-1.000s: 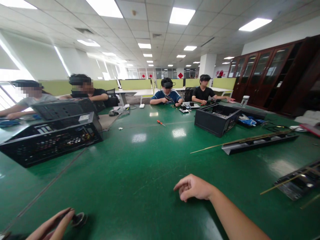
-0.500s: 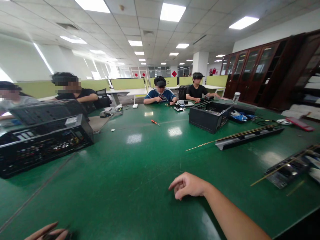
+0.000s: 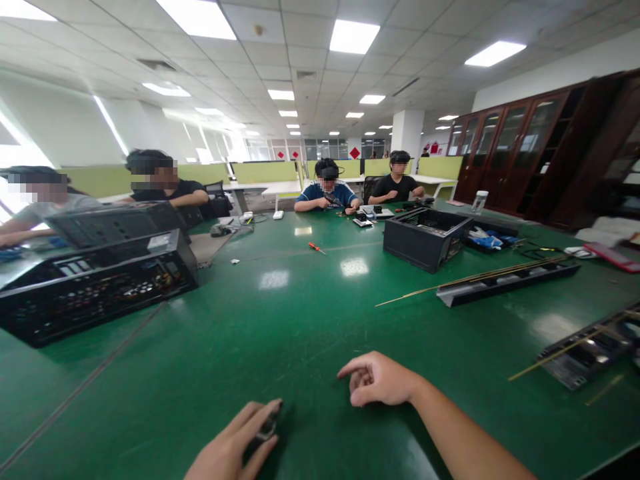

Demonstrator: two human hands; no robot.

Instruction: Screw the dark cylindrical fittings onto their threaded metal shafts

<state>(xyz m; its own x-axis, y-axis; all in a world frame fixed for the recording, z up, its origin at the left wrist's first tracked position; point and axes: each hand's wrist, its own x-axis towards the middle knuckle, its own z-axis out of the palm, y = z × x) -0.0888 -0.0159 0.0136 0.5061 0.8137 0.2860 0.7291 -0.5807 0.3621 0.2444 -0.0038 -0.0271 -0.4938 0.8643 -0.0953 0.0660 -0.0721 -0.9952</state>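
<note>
Held piece (image 3: 268,428): dark, with a glossy glint
Green tabletop (image 3: 225,333): glossy, scratched
Computer case (image 3: 413,245): matt, metal-looking
Wall cabinets (image 3: 511,152): dark wood and glass

Left hand (image 3: 233,443), a small object (image 3: 269,425) in it, and right hand (image 3: 383,381), both above the desk's (image 3: 300,320) near part. Beyond, a screwdriver (image 3: 316,248) lies between a computer case (image 3: 100,293), left, and a second case (image 3: 417,243), right; rods (image 3: 415,294) rest along a tray (image 3: 515,285) before the latter.
</note>
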